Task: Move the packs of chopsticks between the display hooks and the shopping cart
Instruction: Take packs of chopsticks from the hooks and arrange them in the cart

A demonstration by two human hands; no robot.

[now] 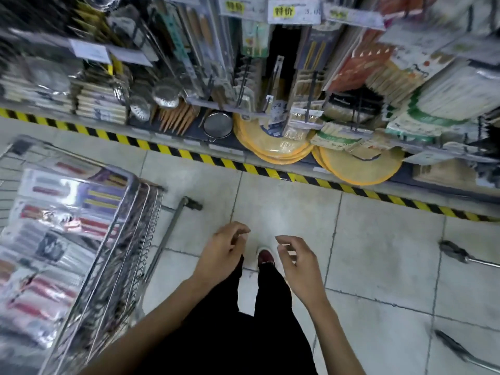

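Several clear packs of chopsticks (51, 234) lie piled in the wire shopping cart (121, 255) at the lower left. More chopstick packs (311, 77) hang on display hooks (313, 96) at the top centre and right. My left hand (224, 253) and my right hand (297, 261) hover side by side over the floor, right of the cart. Both hold nothing, with fingers loosely curled. One hook slot (284, 63) between the hanging packs looks dark.
A black-and-yellow striped strip (243, 166) runs along the shelf base. Round yellow mats (270, 147) and metal strainers (165, 96) sit on the low shelf. Another cart's wheels (454, 253) show at the right. The floor is grey tile.
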